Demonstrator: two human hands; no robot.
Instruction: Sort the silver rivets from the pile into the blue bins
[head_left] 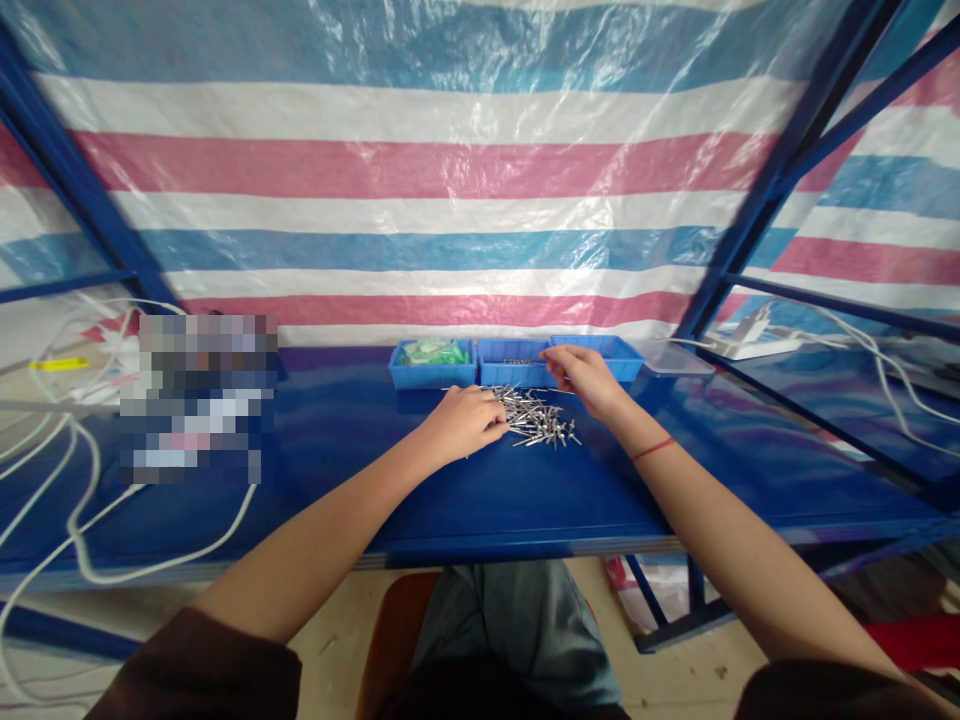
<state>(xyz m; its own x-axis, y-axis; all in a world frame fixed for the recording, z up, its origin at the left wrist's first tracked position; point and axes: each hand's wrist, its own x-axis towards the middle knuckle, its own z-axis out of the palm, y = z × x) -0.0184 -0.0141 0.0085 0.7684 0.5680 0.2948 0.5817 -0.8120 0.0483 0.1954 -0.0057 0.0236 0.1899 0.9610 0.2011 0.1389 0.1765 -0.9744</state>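
Note:
A loose pile of thin silver metal pins, resembling blind rivets (pixel 541 420), lies on the blue table. At the pile's left edge rests my left hand (pixel 469 422), fingers curled down against the pins; what is under its fingertips is hidden. My right hand (pixel 581 375) is raised at the middle blue bin (pixel 514 372), near where it meets the right blue bin (pixel 611 352). Its thumb and fingers are pinched together, and anything between them is too small to make out. Several similar metal pins lie inside the middle bin.
A left blue bin (pixel 433 375) holds green and clear plastic packaging (pixel 433 352). Beside the right bin lies a clear plastic lid (pixel 679 358). White cables (pixel 94 500) loop over the table's left side. Blue metal posts (pixel 757 210) and a striped sheet (pixel 450 165) stand behind.

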